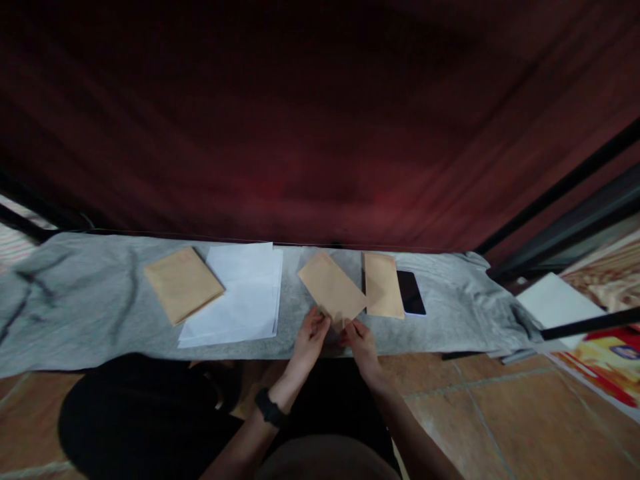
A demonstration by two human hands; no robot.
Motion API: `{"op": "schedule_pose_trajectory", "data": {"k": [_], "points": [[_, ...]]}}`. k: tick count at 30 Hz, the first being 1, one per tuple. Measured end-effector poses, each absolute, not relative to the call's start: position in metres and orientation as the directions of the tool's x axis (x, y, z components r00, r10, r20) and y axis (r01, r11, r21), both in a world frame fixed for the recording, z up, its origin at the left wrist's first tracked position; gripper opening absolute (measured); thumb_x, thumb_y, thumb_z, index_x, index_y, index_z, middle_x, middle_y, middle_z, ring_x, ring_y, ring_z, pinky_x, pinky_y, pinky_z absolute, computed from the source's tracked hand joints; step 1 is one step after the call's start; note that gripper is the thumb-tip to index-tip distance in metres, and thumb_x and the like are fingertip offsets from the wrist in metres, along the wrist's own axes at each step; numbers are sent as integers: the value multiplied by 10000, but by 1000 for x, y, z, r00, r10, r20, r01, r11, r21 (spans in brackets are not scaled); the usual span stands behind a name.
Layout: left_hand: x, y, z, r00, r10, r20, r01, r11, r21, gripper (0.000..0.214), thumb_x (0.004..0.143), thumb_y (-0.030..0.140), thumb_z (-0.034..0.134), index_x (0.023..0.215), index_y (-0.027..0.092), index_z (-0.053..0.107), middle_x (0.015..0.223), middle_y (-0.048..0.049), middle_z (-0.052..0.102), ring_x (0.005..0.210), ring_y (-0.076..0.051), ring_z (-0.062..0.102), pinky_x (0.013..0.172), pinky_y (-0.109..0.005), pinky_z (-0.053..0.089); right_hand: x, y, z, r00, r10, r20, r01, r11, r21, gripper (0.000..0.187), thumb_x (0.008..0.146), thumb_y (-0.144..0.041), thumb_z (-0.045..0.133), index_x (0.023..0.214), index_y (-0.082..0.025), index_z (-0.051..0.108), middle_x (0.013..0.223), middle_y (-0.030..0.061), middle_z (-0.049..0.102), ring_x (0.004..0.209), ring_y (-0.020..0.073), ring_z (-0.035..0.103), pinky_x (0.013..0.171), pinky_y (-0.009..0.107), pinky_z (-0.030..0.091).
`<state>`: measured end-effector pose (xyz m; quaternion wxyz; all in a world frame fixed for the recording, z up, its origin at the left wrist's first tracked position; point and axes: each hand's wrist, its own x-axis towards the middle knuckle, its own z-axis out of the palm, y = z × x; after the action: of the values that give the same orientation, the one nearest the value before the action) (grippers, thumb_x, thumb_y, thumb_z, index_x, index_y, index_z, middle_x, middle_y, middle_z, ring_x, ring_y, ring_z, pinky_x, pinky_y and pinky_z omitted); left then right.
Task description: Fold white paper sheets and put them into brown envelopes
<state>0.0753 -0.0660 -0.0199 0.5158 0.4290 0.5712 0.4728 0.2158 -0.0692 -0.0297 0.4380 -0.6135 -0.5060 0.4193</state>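
Between my hands a brown paper envelope (331, 285) is held at a slant above the grey cloth. My left hand (312, 331) pinches its lower left edge, fingers curled. At its near corner my right hand (359, 337) grips it with thumb and fingers closed. Just to the right lies another brown envelope (383, 285), partly over a dark phone (411, 292). To the left, a stack of white paper sheets (245, 293) lies flat, and a pile of brown envelopes (183, 283) overlaps its left side.
A grey cloth (450, 293) covers the long narrow surface in front of me. Behind it hangs a dark red curtain (320, 153). Black metal bars (565, 187) stand at the right. A white box-like object (559, 303) and a red and yellow package (615, 360) are at the far right.
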Motion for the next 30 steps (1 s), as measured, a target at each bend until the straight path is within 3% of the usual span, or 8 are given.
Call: {"op": "schedule_pose_trajectory", "data": {"k": [6,8,15,19,21,24,27,30], "points": [[71,-69,-38,2,942,-335,-116,333,936,786,748,487,707,1410,156,444,779,5,668,650,-165,670,581,-279,535,194,-83,-33,53,944,-326,-259,-302,-917,560,770,-736,614,838,-183,665,703,54,712,610,203,683,594,330,562],[70,-66,-38,-8,946,-323,-93,321,942,770,732,472,708,1393,162,465,736,24,648,592,-147,639,552,-266,514,193,-83,-35,27,931,-363,-308,-338,-890,554,722,-732,667,799,-183,665,686,52,711,619,200,687,605,319,560],[54,-40,-40,-11,951,-309,53,309,950,744,727,314,638,1429,154,451,625,81,559,455,-106,525,466,-231,432,203,-81,-42,-48,948,-315,-51,-318,-947,535,813,-693,596,866,-175,722,741,53,734,594,176,673,573,307,564],[40,-35,-37,4,943,-332,166,327,930,685,741,215,580,1413,129,481,601,71,564,451,-111,529,463,-226,431,214,-89,-37,1,1000,-6,300,-6,-954,376,985,-464,455,1080,-221,726,1068,74,749,995,211,700,895,354,568],[36,-36,-35,-5,941,-339,208,332,920,658,753,214,585,1400,131,496,608,67,573,459,-114,541,472,-229,446,220,-93,-36,-127,964,234,622,260,-738,386,1019,-341,403,1305,-223,633,1311,81,665,1240,213,597,1078,384,469],[33,-39,-34,-27,949,-315,249,312,917,629,786,228,591,1400,127,495,601,63,576,479,-135,561,493,-249,473,226,-96,-39,-348,884,311,814,450,-368,476,1016,-289,440,1486,-212,454,1495,81,515,1398,220,451,1181,437,351],[31,-44,-34,-35,973,-230,414,224,882,573,827,197,566,1392,125,506,682,9,651,575,-173,633,590,-297,524,228,-98,-46,-412,863,291,840,484,-245,527,1010,-309,477,1520,-206,394,1546,77,443,1434,230,400,1199,451,308],[31,-49,-34,-56,998,-39,694,67,717,474,884,197,521,1352,137,552,966,-106,725,784,-235,707,743,-365,553,228,-99,-51,-421,854,306,846,492,-207,541,1008,-316,483,1527,-206,379,1562,72,417,1437,226,394,1203,442,297]]}}
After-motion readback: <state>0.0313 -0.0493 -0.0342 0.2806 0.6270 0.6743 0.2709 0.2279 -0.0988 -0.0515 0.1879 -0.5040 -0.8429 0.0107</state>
